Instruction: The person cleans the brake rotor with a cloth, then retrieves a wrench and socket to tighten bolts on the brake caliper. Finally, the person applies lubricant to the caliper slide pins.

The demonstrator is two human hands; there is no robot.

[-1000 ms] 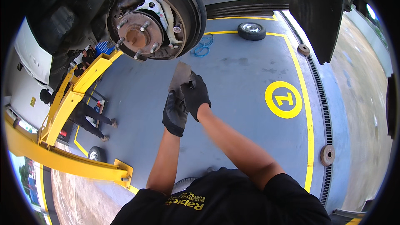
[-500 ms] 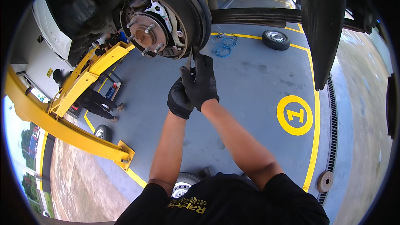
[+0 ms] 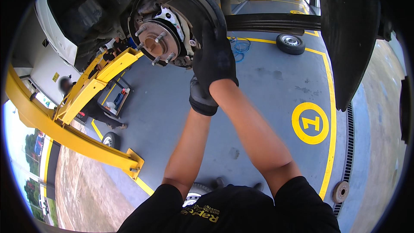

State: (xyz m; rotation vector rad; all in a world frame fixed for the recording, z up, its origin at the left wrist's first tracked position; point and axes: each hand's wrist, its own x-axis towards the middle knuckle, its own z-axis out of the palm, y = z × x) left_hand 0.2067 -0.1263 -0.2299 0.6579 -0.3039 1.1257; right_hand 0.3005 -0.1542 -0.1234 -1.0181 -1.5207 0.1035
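- The round, rust-brown steel brake assembly (image 3: 172,26), with its dark backing plate, a hub of five bare studs and a pale brake shoe curving round the upper right, hangs at the axle end of a raised vehicle in the upper middle of the view, wheel and drum off.
- The dark underbody of the raised vehicle (image 3: 86,13) fills the top left, and a black tyre (image 3: 345,39) hangs at the upper right.
- A yellow steel lift arm (image 3: 92,84) slopes up from the lower left toward the vehicle, over a grey painted workshop floor (image 3: 267,82) with yellow lines and a yellow ring mark.
- The right hand (image 3: 214,58), in a black work glove, lies over the right edge of the assembly; its grip looks curled round the rim of the backing plate, though whether the fingers fully close cannot be told.
- The left hand (image 3: 202,99), also black-gloved, sits just below and behind the right wrist; its grip is hidden, so open or closed cannot be told.
- Judged step: both hands are up at the bare brake, working at its right edge.
- Judged need: a firm hold on the rim, fingers clear of the studs and shoe springs.
- A loose wheel (image 3: 291,43) lies on the floor beyond.
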